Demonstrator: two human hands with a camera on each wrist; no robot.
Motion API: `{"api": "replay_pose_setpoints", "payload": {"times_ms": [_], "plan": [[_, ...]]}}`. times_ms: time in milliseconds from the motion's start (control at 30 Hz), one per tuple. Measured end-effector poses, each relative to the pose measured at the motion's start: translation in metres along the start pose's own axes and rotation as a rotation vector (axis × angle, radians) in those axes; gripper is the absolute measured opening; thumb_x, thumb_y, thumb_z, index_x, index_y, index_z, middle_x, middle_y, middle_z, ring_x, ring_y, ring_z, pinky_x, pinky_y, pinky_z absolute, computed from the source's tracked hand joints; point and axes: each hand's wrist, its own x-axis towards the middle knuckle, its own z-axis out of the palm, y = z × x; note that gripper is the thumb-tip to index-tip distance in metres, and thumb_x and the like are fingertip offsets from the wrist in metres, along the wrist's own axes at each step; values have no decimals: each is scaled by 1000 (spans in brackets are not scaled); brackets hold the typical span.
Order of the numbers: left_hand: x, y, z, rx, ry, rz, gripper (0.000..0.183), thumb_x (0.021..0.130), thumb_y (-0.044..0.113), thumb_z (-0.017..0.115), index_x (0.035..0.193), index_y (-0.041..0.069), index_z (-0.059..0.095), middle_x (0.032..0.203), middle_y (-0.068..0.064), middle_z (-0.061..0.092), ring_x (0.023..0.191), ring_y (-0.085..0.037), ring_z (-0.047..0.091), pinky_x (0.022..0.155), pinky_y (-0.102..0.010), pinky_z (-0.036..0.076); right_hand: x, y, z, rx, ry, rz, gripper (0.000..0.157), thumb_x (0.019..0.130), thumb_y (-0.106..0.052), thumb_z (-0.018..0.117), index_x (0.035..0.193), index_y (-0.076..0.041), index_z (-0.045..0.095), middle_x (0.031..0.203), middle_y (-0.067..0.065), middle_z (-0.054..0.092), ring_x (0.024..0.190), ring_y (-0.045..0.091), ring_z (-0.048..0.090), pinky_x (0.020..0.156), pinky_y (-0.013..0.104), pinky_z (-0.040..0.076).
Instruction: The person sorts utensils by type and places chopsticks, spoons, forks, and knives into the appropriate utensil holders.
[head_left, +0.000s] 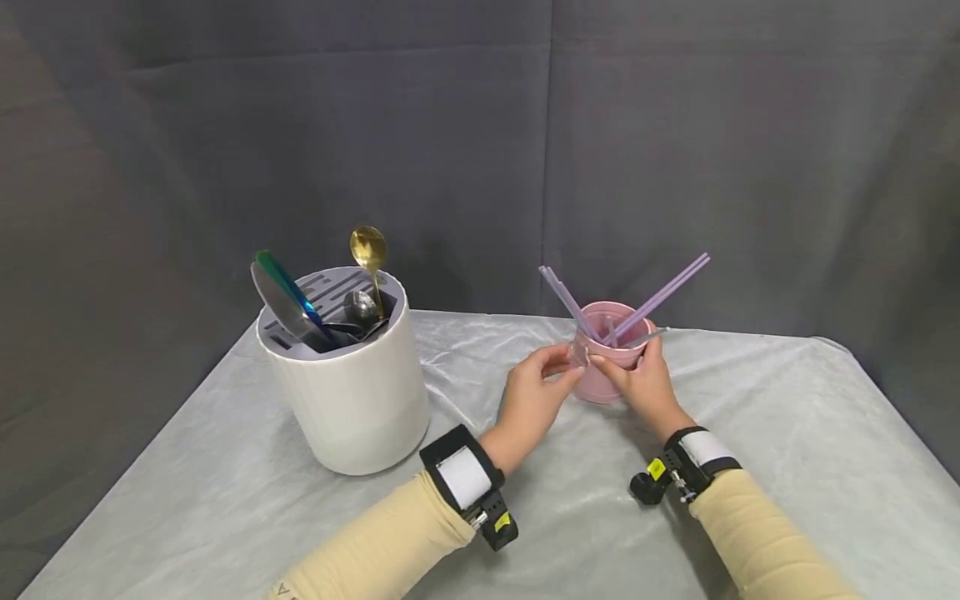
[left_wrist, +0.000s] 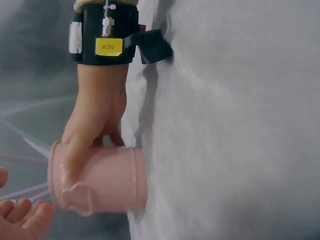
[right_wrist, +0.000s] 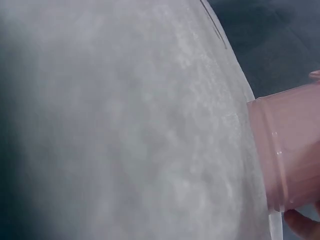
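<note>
Currently both hands at upright pink plastic cup (head_left: 609,360): right hand (head_left: 642,387) fingers curled round wall, left hand (head_left: 531,398) pinching rim; purple straws (head_left: 660,296) lean rightward.

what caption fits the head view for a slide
Both hands, left hand and right hand, hold a pink cup of purple straws.

Pink cup (right_wrist: 287,150) cut off at right-wrist frame edge, straws (left_wrist: 25,145) blurred in left-wrist view
</note>
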Motion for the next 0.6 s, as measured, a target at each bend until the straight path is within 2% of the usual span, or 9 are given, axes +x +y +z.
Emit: {"api": "replay_pose_setpoints", "payload": {"times_ms": [133, 200, 333, 433, 533, 600], "plan": [[-18, 6, -30, -5, -9, -27, 36, 90, 4, 68, 121, -12, 57, 119, -25, 62, 111, -35, 60, 88, -34, 51, 0, -4, -2, 23, -42, 8, 88, 81, -6, 78, 146, 0, 20, 139, 24, 39, 128, 35, 40, 106, 50, 30], [-24, 8, -43, 25, -4, -26, 38, 90, 5, 67, 123, -11, 56, 122, -24, 61, 115, -35, 58, 91, -39, 50, -2, -12, -5, 15, -65, 17, 88, 82, -5, 76, 147, 1, 16, 141, 27, 36, 129, 38, 38, 107, 52, 28], [-37, 6, -66, 67, 13, -33, 42, 91, 8, 67, 128, -8, 54, 128, -22, 58, 121, -34, 53, 97, -46, 45, -6, -21, -12, 1, -107, 76, 102, 86, -11, 73, 152, -2, -5, 151, 30, 20, 138, 43, 25, 111, 56, 21], [-49, 5, -82, 73, 59, -26, 43, 91, 8, 67, 129, -7, 53, 130, -21, 57, 123, -34, 51, 98, -50, 42, -10, -24, -16, -13, -116, 134, 107, 87, -18, 73, 152, -4, -12, 154, 29, 10, 138, 47, 22, 108, 58, 26], [-62, 4, -96, 84, 139, 50, 41, 91, 4, 66, 129, -6, 54, 130, -19, 57, 123, -32, 51, 98, -47, 43, -16, -31, -20, -72, -96, 183, 104, 90, -28, 70, 152, -1, -10, 153, 29, 9, 132, 48, 30, 100, 57, 37], [-71, 4, -106, 98, 207, 166, 40, 89, -2, 66, 127, -7, 54, 129, -19, 57, 121, -28, 51, 96, -41, 44, -19, -35, -22, -93, -82, 210, 101, 92, -32, 67, 151, 1, -8, 153, 29, 10, 130, 47, 31, 98, 55, 38]]}}
